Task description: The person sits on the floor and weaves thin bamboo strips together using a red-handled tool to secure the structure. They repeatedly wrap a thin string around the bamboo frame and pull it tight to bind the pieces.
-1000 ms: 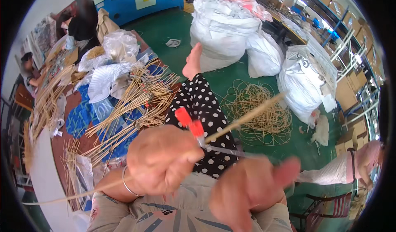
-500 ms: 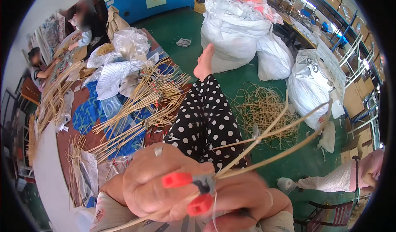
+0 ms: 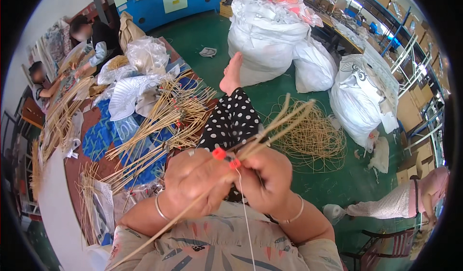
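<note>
Both my hands meet in front of my chest. My left hand (image 3: 193, 182) is closed around thin bamboo sticks (image 3: 161, 230), whose long end slants down to the lower left. My right hand (image 3: 265, 177) pinches the other part of the bamboo, where several ends fan out up and to the right. Between the hands a small spring clamp with red tips (image 3: 219, 154) sits on the sticks, partly hidden by fingers. A white string (image 3: 246, 218) runs down from the clamp, close to my right fingers. Whether a finger holds the string I cannot tell.
To the left, a table (image 3: 74, 177) bears a pile of bamboo sticks (image 3: 164, 121) and white fan-shaped sheets (image 3: 128, 100). On the green floor lie a coil of thin cane (image 3: 308, 138) and large white sacks (image 3: 267, 39). Two people work at far left; another stands at right by a wooden chair (image 3: 386, 242).
My hands have moved up and away from my chest with the sticks and clamp. The fanned stick ends have swung to point more upward, and the string now hangs straighter.
</note>
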A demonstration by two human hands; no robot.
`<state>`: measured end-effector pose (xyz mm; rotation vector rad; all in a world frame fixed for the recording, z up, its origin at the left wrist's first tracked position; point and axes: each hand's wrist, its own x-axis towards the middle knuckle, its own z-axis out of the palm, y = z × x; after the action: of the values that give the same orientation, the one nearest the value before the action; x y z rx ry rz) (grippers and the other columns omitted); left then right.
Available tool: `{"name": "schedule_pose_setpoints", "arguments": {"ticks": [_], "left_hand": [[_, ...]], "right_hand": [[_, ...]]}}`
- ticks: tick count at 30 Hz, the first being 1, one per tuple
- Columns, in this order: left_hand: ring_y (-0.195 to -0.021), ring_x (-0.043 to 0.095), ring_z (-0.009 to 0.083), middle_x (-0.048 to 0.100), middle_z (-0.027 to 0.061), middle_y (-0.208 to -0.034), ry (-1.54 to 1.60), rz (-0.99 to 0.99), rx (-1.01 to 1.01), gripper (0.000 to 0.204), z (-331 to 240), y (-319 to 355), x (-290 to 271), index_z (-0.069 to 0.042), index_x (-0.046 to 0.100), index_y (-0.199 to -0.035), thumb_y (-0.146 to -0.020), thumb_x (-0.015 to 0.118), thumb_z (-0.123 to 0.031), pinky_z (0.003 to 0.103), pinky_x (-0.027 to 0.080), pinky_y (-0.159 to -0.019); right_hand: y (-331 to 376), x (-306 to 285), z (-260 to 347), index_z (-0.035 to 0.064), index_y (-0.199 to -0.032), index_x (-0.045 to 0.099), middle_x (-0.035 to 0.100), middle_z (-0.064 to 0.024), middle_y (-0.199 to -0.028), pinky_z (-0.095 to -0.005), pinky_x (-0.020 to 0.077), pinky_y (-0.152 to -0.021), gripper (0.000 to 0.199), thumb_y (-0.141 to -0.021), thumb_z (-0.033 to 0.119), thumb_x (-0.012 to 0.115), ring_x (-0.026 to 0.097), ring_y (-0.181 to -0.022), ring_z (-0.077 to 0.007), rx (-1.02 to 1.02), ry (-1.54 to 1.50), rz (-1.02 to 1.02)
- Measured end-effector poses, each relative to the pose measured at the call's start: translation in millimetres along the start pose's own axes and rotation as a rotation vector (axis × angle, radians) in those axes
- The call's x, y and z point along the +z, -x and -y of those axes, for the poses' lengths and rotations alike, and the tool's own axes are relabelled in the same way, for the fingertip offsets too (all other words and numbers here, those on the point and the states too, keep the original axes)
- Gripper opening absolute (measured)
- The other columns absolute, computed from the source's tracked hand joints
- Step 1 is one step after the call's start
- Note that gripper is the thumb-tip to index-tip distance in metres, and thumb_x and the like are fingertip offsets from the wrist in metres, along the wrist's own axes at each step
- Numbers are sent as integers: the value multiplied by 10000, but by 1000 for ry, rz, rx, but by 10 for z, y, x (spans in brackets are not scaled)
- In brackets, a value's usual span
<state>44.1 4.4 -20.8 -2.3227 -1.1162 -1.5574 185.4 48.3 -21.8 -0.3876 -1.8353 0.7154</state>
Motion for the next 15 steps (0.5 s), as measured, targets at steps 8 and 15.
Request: {"name": "schedule_pose_setpoints", "arguments": {"ticks": [8, 15], "left_hand": [[-528, 537, 243, 547, 84, -648, -9, -62, -135, 110, 286, 91, 297, -36, 561, -820, -721, 600, -7, 317, 424, -459], [-516, 533, 210, 558, 67, -659, 17, -53, -31, 113, 40, -103, 33, -52, 557, -771, -684, 599, 5, 285, 417, -441]], "right_hand": [[104, -3, -339, 6, -706, 523, 526, -44, -579, -225, 382, -451, 94, -779, 51, 564, 484, -490, -75, 314, -101, 7], [63, -205, 413, 20, -725, 539, 553, -73, -644, -278, 393, -439, 162, -713, 152, 634, 503, -485, -196, 370, -1291, 385]]}}
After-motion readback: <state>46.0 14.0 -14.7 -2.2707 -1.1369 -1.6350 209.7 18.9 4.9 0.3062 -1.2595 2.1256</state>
